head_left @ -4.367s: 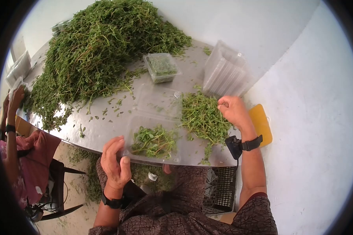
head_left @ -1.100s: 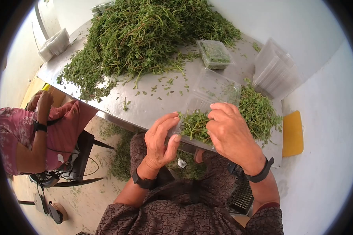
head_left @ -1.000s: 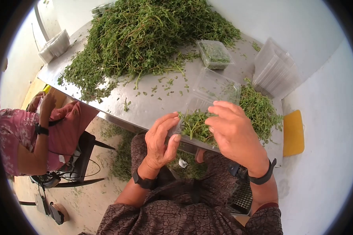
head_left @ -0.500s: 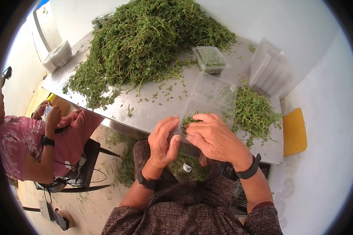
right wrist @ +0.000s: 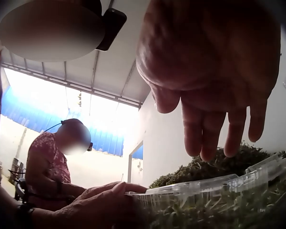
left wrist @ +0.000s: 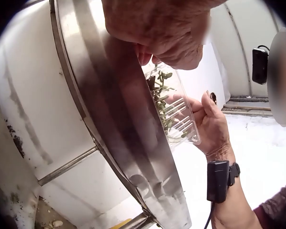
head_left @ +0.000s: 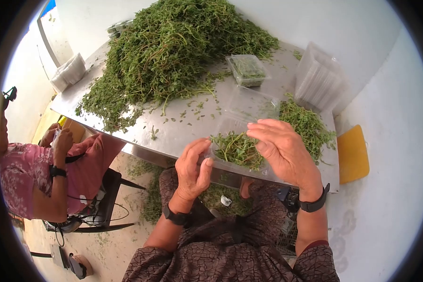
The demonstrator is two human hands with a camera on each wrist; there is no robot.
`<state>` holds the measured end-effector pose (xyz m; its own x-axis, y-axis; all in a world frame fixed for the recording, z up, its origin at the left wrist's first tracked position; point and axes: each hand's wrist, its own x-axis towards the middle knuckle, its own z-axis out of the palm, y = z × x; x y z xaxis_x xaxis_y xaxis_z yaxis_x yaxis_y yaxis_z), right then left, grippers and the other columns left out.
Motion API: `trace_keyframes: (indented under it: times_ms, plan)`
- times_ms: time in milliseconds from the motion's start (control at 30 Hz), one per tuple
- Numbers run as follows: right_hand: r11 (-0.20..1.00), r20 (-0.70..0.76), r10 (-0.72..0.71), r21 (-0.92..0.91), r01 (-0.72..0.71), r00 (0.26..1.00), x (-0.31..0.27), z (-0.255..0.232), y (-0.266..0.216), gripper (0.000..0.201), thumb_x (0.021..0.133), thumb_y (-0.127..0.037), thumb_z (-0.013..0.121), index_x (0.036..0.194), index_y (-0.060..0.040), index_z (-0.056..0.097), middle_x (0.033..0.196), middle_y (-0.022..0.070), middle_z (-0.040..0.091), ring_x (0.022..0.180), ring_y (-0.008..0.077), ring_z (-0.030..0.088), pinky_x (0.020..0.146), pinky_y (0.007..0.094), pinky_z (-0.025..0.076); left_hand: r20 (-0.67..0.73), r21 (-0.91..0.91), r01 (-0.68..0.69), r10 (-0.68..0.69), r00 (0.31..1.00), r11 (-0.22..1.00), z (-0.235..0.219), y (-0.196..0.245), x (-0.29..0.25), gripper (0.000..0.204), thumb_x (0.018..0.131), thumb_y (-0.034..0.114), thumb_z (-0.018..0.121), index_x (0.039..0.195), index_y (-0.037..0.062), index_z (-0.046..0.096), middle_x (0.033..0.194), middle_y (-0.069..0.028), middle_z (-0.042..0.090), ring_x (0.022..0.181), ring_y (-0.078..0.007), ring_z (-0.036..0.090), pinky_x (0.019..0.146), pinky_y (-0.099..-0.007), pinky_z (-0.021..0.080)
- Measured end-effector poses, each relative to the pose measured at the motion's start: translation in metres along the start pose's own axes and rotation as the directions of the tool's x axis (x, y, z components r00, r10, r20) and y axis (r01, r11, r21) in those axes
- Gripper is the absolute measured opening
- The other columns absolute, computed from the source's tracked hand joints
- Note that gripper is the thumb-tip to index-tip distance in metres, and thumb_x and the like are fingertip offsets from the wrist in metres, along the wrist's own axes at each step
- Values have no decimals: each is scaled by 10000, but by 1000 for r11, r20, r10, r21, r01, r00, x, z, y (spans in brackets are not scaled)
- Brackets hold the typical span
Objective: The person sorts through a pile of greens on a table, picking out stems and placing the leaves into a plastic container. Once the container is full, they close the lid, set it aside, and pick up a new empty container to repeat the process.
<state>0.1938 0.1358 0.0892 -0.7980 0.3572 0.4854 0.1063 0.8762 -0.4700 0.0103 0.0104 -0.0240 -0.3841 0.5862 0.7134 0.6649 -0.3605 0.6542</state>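
Note:
A clear plastic clamshell box [head_left: 223, 127] lies at the table's front edge, lid folded back away from me. Leafy green sprigs [head_left: 239, 149] with thin stems lie loosely in its base. My left hand [head_left: 191, 168] rests against the base's left side, thumb apart from the fingers. Over the right side of the base is my right hand [head_left: 289, 152], fingers extended and holding nothing. From the right wrist, those straight fingers [right wrist: 233, 133] point down above the box's rim [right wrist: 200, 186]. Beside the box's right side lies a smaller pile of the same greens [head_left: 305, 127].
A large heap of greens [head_left: 174, 56] covers the back of the metal table [head_left: 150, 146]. Behind the box stand a filled, closed box [head_left: 248, 70] and a stack of clear boxes [head_left: 320, 80]. A yellow board [head_left: 353, 155] is at right. Another person [head_left: 37, 174] sits at left.
My right hand came from the small pile to the box, pressed down on the greens there, then lifted off to the right. My left hand stays at the box's left side.

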Motion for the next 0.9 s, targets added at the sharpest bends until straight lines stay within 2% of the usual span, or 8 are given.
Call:
trace_keyframes:
  times_ms: [100,200,467,600,667,700,767,900]
  plan:
    - [999,0,44,-8,-44,999,-7,2,1,320,947,-270,578,1066,7,688,1151,163,671,1167,357,557,1013,446,393,-1,-6,24,-24,1000,1000,1,1,0,301,873,98,593,1148,-23,584,1137,-198,626,847,-257,646,755,-319,536]
    - [999,42,23,-48,-21,999,-7,13,-4,337,950,-281,575,1087,10,678,1143,161,672,1149,352,565,1019,456,386,0,1,-4,4,1000,1000,-1,2,3,313,870,93,592,1161,-23,583,1151,-197,619,851,-247,639,758,-316,532]
    - [996,116,-73,-50,79,991,6,40,-11,354,959,-307,560,1086,0,681,1083,177,668,1167,343,534,1041,481,350,27,3,51,-51,998,999,-2,6,4,341,839,53,591,1171,-25,587,1163,-190,612,851,-245,638,747,-318,528]
    - [992,80,-95,-78,102,992,10,50,-7,362,963,-309,550,1045,17,682,1003,189,663,1102,340,553,1016,462,367,17,2,16,-16,1000,1000,-1,4,4,344,835,52,596,1171,-23,588,1162,-192,612,851,-248,642,749,-318,530]
    - [997,166,-2,-79,15,986,12,48,-8,361,967,-298,537,1092,14,668,1060,181,650,1144,359,532,1019,462,374,25,7,11,-11,1000,1000,-2,4,4,343,838,57,600,1172,-20,588,1160,-195,613,852,-254,649,750,-322,535]
    - [997,168,-3,-80,16,986,12,50,-7,361,967,-298,537,1092,14,668,1060,181,650,1144,359,532,1019,462,374,22,6,12,-12,1000,1000,-2,4,4,343,838,57,600,1172,-20,588,1160,-195,613,852,-254,649,750,-322,535]
    - [996,75,-68,-58,73,995,12,58,-3,372,959,-308,548,860,30,665,800,155,588,900,309,543,887,427,407,24,-2,15,-15,1000,1000,-1,3,3,345,839,62,605,1174,-19,588,1153,-197,617,852,-262,655,748,-329,540]
    - [995,98,-41,-88,49,994,12,62,1,375,955,-305,552,810,24,659,756,144,556,865,302,532,850,431,411,22,1,11,-11,1000,1000,-1,3,4,346,841,68,605,1176,-19,588,1146,-196,621,850,-268,658,746,-332,541]
